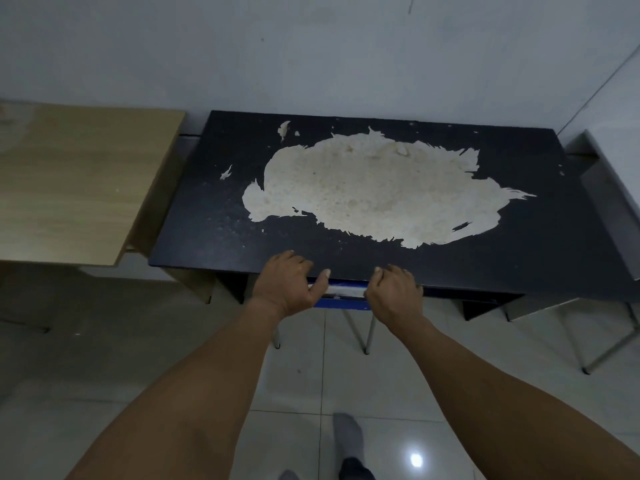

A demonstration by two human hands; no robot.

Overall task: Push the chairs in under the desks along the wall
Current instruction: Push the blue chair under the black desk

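Note:
A black desk (214, 216) with a large worn pale patch stands against the wall in front of me. A blue chair (341, 297) sits almost fully under its front edge; only the top of the backrest and two thin metal legs show. My left hand (289, 284) and my right hand (393, 294) both grip the top of the chair's backrest, thumbs on top, fingers curled over the far side, right at the desk's edge.
A light wooden desk (79, 181) stands to the left, with a narrow gap between it and the black desk. A grey desk (609, 188) with metal legs stands to the right. The white wall is close behind. Glossy tiled floor and my socked foot (348, 438) lie below.

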